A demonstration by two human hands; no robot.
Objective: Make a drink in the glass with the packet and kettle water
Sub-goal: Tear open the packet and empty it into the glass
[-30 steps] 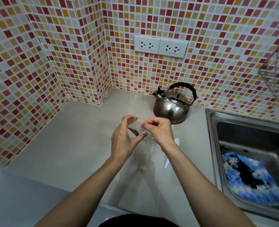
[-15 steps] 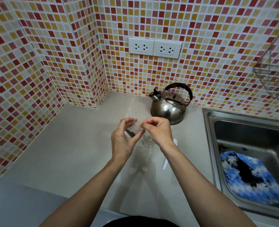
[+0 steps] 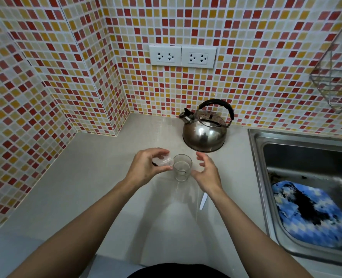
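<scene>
Middle of the frame: a small clear glass (image 3: 182, 167) stands upright on the pale grey counter (image 3: 82, 187), and it looks empty as far as I can tell. The left hand (image 3: 146, 167) is just to the left of it, fingers curled around a little see-through packet (image 3: 164, 161) with something dark at its left end. The packet's open end sits right at the glass's left rim, touching it or very nearly, can't say which for sure.

The right hand (image 3: 207, 173) is on the other side of the glass, spread and holding nothing, fingers loosely splayed toward the glass but not touching it.

Up and to the right of the glass, near the tiled back wall, there's a shiny steel kettle (image 3: 204, 135) with a black handle, spout pointing left. It stands a bit apart from both hands.

Below the right wrist a white strip (image 3: 203, 201) lies on the counter, probably a spoon handle, but most of it is hidden by the arm.

Right side of the frame is a steel sink (image 3: 258, 157) with a blue and white cloth (image 3: 310, 213) lying in it, dark stuff on top. 2 white double sockets (image 3: 182, 56) sit on the wall at top centre, and a wire rack (image 3: 334, 77) hangs at the upper right edge.
</scene>
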